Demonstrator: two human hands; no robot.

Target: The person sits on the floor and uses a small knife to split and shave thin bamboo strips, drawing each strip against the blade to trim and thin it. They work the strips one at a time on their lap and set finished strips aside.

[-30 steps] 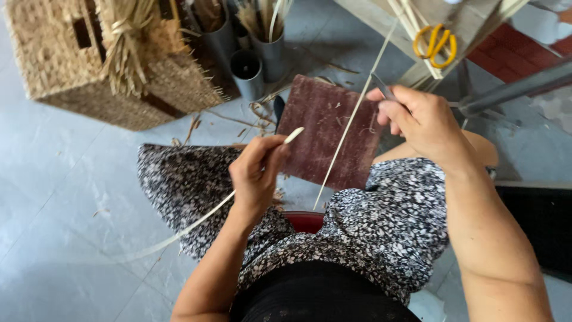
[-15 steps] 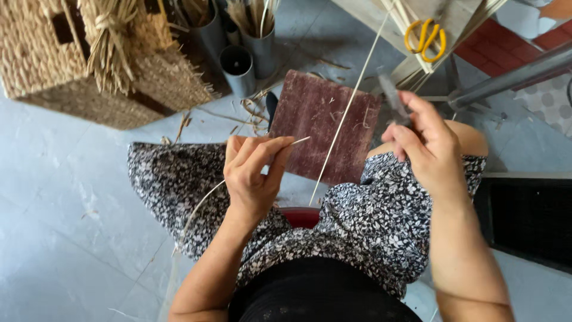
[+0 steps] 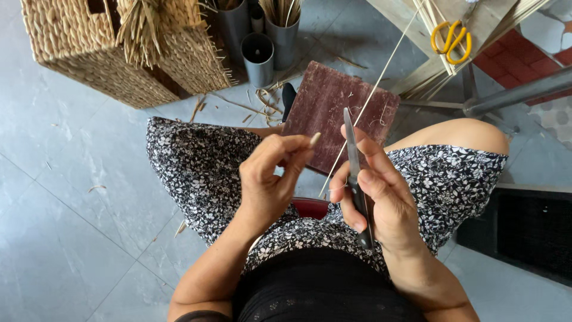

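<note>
Seated person, floral dress. Left hand pinches the end of a thin pale strip between thumb and fingers. Right hand is wrapped around a knife, blade up, with a second long strip running past it far-right toward the wooden frame. Brown board rests on the knees just beyond. Looks mid-way through trimming: strip ends uneven, scraps on the floor. Woven basket far-left, grey cups, yellow scissors far-right. Open room left; right side crowded.
</note>
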